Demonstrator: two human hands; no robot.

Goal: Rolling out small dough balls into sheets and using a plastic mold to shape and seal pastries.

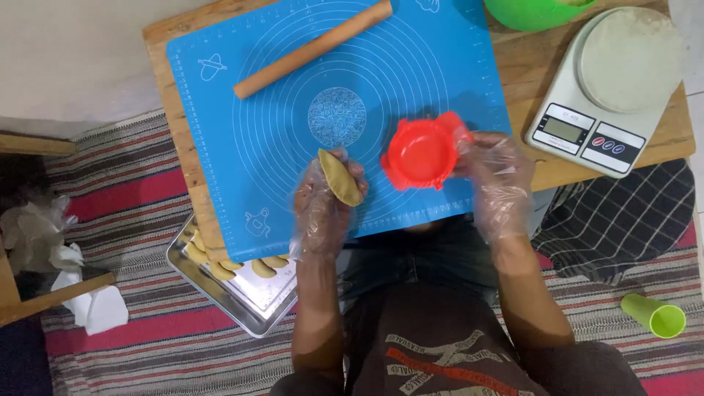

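While I sit low on the striped rug, the metal tray lies nearest me at my left, tucked partly under the edge of the counter, with a row of folded yellow pastries already lined up in it. My left hand, in a clear plastic glove, is closed around one more folded pastry, pinching the half-moon by its lower edge and holding it up above the blue silicone mat. My right hand, gloved the same way, grips the red plastic dumpling press by its side; the press is held off the mat, just beside the pastry but not touching it.

I judge this as the unloading step: the piece is shaped and out of the mould. What comes next, I think, calls for carrying the pastry down and left to the tray and laying it beside the others without denting the sealed edge, while the press waits for a fresh round of dough.

Farther off, the wooden rolling pin lies slantwise at the top of the mat. A white kitchen scale sits at the right end of the counter, a green bowl beyond it.
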